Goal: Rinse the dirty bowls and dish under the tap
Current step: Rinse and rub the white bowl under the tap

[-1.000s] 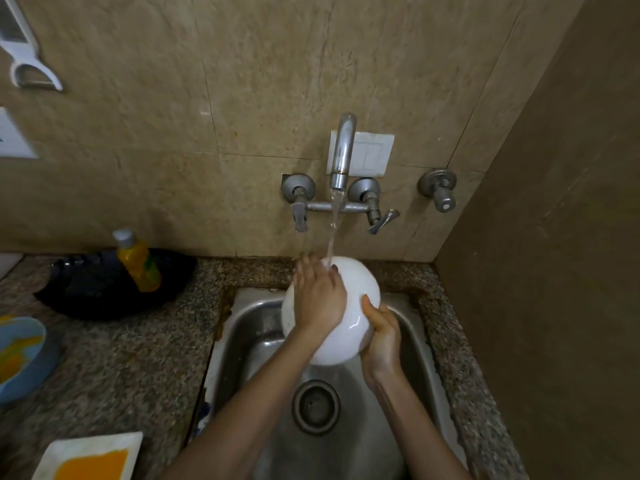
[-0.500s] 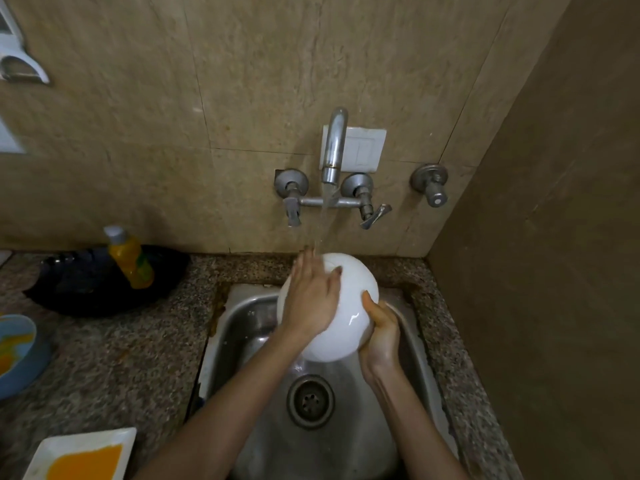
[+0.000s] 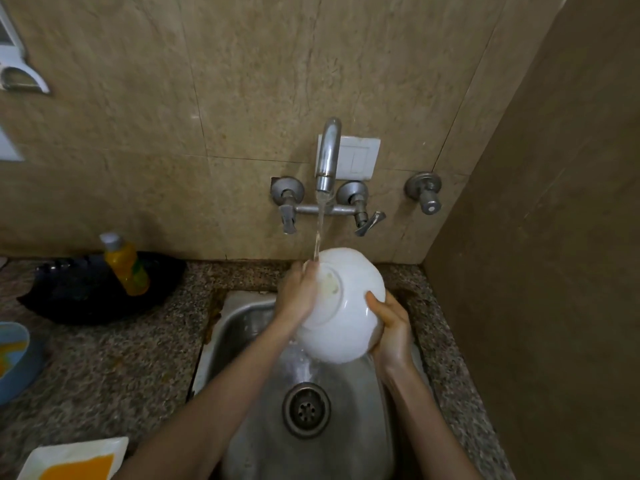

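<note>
A white bowl [image 3: 349,306] is held upside down over the steel sink [image 3: 242,327], its base ring facing me. My right hand [image 3: 391,327] grips its right rim from below. My left hand [image 3: 299,296] presses flat against the bowl's left side and base. Water runs from the tap [image 3: 328,154] and lands on the bowl's top edge by my left fingertips. On the counter at the left stand a blue bowl [image 3: 14,362] with orange residue and a white square dish [image 3: 74,459] smeared orange.
A yellow soap bottle [image 3: 126,268] stands on a black pan [image 3: 97,289] on the granite counter [image 3: 114,358]. The drain [image 3: 306,408] is below the bowl. A brown side wall [image 3: 554,271] closes the right. A spare valve [image 3: 424,192] sticks out of the tiled wall.
My left hand slid from the top of the bowl to its left side, uncovering the base ring. The bowl tilted a little and the view moved closer.
</note>
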